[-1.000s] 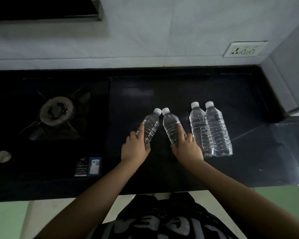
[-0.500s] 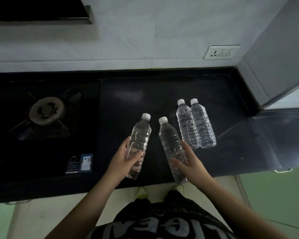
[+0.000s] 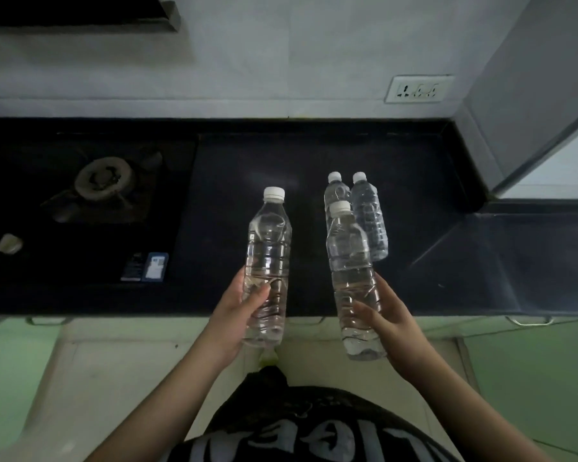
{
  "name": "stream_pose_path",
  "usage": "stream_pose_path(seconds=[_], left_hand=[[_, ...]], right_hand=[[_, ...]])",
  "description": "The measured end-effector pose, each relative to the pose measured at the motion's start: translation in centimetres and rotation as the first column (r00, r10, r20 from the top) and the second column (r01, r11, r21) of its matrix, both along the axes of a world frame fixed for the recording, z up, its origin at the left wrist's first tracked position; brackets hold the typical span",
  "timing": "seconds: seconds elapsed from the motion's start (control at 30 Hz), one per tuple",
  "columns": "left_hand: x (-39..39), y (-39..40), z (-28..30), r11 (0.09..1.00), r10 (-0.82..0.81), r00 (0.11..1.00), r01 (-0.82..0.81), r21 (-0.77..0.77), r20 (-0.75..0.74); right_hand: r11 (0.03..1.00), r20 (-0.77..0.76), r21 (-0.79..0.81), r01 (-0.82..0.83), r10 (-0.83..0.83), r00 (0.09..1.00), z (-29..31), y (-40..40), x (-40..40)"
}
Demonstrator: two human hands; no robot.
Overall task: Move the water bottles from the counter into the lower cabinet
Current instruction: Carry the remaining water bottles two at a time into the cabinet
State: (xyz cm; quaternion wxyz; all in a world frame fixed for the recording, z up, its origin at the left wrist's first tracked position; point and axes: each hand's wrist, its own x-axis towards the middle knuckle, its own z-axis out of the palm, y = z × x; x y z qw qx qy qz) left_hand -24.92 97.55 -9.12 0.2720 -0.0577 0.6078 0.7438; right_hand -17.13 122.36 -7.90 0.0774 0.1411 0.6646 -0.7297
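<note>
Two bottles up in the air, one per hand! The left hand (image 3: 239,308) grips the lower body of the left bottle (image 3: 268,261), thumb wrapped across its front, cap pointing toward the wall. The right hand (image 3: 386,316) clasps the right bottle (image 3: 352,278) the same way, fingers curled round its lower half. Both bottles hang over the front edge of the counter (image 3: 314,155), their bases out past it above the floor. Two more bottles (image 3: 369,215) stand on the counter, touching side by side, toward its back right corner, partly hidden behind the held right bottle. A stove burner (image 3: 102,180) sits at the counter's left end.
</note>
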Motion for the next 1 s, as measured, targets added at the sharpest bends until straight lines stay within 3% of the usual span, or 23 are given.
stream_pose_path(seconds=[0.27, 0.43, 0.53, 0.83, 1.0], left_hand=[[11.2, 2.5, -0.5, 0.988, 0.155, 0.988, -0.154, -0.031, 0.029], [15.7, 0.0, 0.9, 0.941, 0.257, 0.959, -0.277, -0.195, -0.122], [18.6, -2.3, 1.4, 0.881, 0.326, 0.923, -0.375, -0.287, -0.207], [30.3, -10.0, 2.0, 0.651, 0.656, 0.707, -0.707, -0.277, -0.265], [38.7, -15.6, 2.3, 0.522, 0.779, 0.568, -0.822, -0.229, -0.264]], right_hand=[[0.983, 0.043, -0.023, -0.183, 0.183, 0.982, -2.2, 2.7, 4.9], [0.929, 0.033, 0.028, -0.368, 0.367, 0.93, -1.9, 0.3, 5.4], [0.844, 0.007, 0.079, -0.53, 0.531, 0.847, -1.1, -2.0, 5.1], [0.586, -0.037, 0.317, -0.746, 0.793, 0.608, 2.1, -13.8, 8.3], [0.482, -0.069, 0.353, -0.802, 0.868, 0.492, 3.0, -22.8, 13.2]])
